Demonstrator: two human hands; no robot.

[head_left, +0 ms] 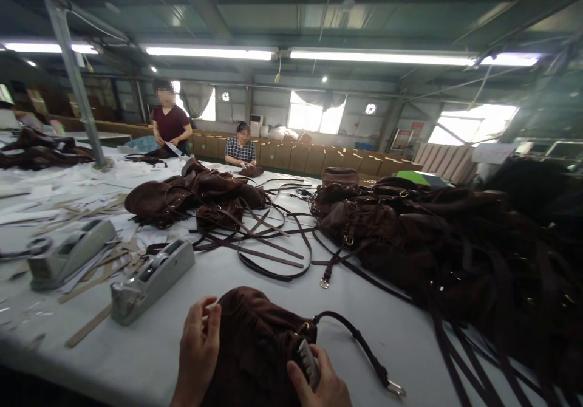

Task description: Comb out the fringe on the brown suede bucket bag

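Note:
A dark brown leather bag [255, 346] lies on the white table in front of me, its surface gathered in folds. A strap [359, 337] with a metal clasp at its end runs from it to the right. At the bag's left edge is my left hand [199, 346], thumb and fingers bent close together; what is between them, if anything, I cannot make out. My right hand [321, 379] grips a small grey tool with a ridged side [307, 361] against the bag's right side. The tool's exact kind is unclear.
Two grey tape dispensers [152, 282] stand left, among paper scraps and strips [91, 267]. Brown bags [200, 194] with loose straps [273, 255] lie beyond; a large bag pile [387, 231] fills the right. Two people [170, 121] work across the table, near a post [75, 79].

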